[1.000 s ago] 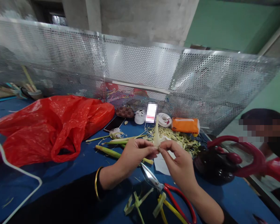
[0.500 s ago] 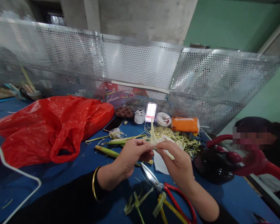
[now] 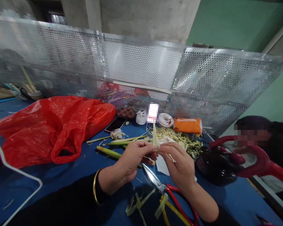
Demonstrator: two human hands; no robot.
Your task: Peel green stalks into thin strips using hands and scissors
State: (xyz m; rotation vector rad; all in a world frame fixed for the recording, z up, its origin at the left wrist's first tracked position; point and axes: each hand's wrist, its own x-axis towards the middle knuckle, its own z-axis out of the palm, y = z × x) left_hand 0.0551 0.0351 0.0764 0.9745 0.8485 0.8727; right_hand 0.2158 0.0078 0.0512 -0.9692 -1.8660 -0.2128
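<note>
Both hands meet over the middle of the table around a pale, pointed piece of husk [image 3: 156, 138], its narrow tip upright. My left hand [image 3: 135, 157] pinches its base from the left. From the right, my right hand [image 3: 178, 160] closes its thumb and fingers on the same base; the fingers partly hide the lower end. Just below the hands lie scissors [image 3: 158, 185] with red handles, blades pointing away. Green stalks [image 3: 108, 152] rest by the left hand, partly behind it. Behind the right hand are a white paper [image 3: 162, 165] and a heap of husk shreds [image 3: 188, 140].
A red plastic bag [image 3: 44, 128] covers the left side. Along the mesh divider [image 3: 141, 62] sit a phone [image 3: 116, 124], tape roll [image 3: 166, 120] and orange packet [image 3: 187, 126]. A dark kettle [image 3: 217, 168] stands right, near another person [image 3: 278, 147]. Husk strips [image 3: 139, 204] lie in front.
The husk piece and both hands have shifted slightly left. My right hand's fingers have moved further over the husk's base. The person at the right has moved slightly left.
</note>
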